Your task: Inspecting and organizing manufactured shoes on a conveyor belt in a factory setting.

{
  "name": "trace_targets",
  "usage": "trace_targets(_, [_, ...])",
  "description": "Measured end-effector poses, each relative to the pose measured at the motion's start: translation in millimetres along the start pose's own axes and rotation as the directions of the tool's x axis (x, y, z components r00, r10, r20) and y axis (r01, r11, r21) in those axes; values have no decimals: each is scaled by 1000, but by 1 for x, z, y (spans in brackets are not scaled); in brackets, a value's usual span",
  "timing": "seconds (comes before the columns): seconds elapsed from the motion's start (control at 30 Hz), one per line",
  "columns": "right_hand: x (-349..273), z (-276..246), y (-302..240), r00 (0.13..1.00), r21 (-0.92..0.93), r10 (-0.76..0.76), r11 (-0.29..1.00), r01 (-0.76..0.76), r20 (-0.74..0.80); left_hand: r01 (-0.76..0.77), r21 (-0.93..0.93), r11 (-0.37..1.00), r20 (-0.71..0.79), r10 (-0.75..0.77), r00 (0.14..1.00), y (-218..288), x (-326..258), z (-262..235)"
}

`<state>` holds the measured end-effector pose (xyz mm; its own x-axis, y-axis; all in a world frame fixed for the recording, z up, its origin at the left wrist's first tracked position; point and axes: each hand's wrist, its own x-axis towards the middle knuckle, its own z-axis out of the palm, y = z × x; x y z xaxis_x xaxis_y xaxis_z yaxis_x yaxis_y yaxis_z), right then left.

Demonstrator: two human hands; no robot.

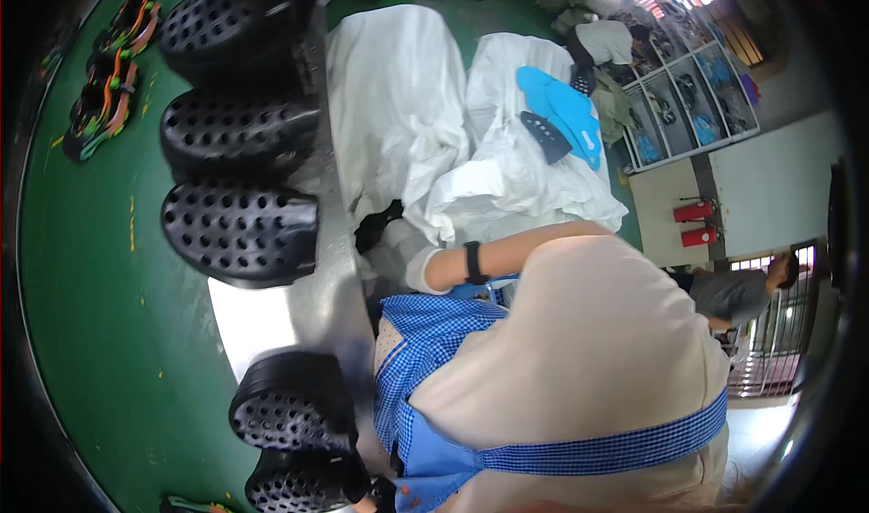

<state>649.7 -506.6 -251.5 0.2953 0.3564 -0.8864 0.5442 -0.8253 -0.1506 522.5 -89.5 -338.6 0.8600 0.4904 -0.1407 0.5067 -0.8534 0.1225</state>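
Observation:
My right hand [398, 249], in a white glove with a black band on the wrist, reaches down beside the white sacks. A black object [377, 228] shows right by its fingers; the fingers are mostly hidden, so whether they grip it is unclear. Only a sliver of my left hand [365, 505] appears at the bottom edge, next to a black clog [303, 482] with round holes. Its fingers are out of sight. Another black clog [288, 400] stands just above that one on the shiny metal surface [253, 318].
Several black perforated clogs [240, 232] line the metal surface further up. Blue insole-shaped sheets [566, 110] and a dark perforated piece [545, 138] lie on a white sack [493, 187]. Colourful sandals [104, 106] rest on the green floor [81, 269]. People work near a shelf rack [692, 106].

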Motion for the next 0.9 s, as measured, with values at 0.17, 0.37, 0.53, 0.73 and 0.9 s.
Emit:
trace_targets(0.17, [-109, -22, 61, 897, 150, -169, 957, 248, -407, -19, -19, 1000, -61, 18, 998, 10, 13, 3])
trace_targets(0.37, [-224, 16, 216, 118, 747, 815, 569, -345, -567, -15, -58, 998, -134, 7, 991, 9, 23, -2])
trace_targets(0.53, [-282, 97, 272, -207, 951, 941, 293, 96, -269, -12, -104, 994, -228, -12, 974, 17, 22, -31])
trace_targets(0.73, [-232, 138, 248, 283, 808, 865, 492, -323, -413, -144, -285, 948, -476, -9, 880, 59, -13, -127])
trace_targets(0.9, [-237, 107, 202, 159, 871, 888, 456, -180, -432, -403, -453, 796, -617, 47, 785, 138, -68, -219])
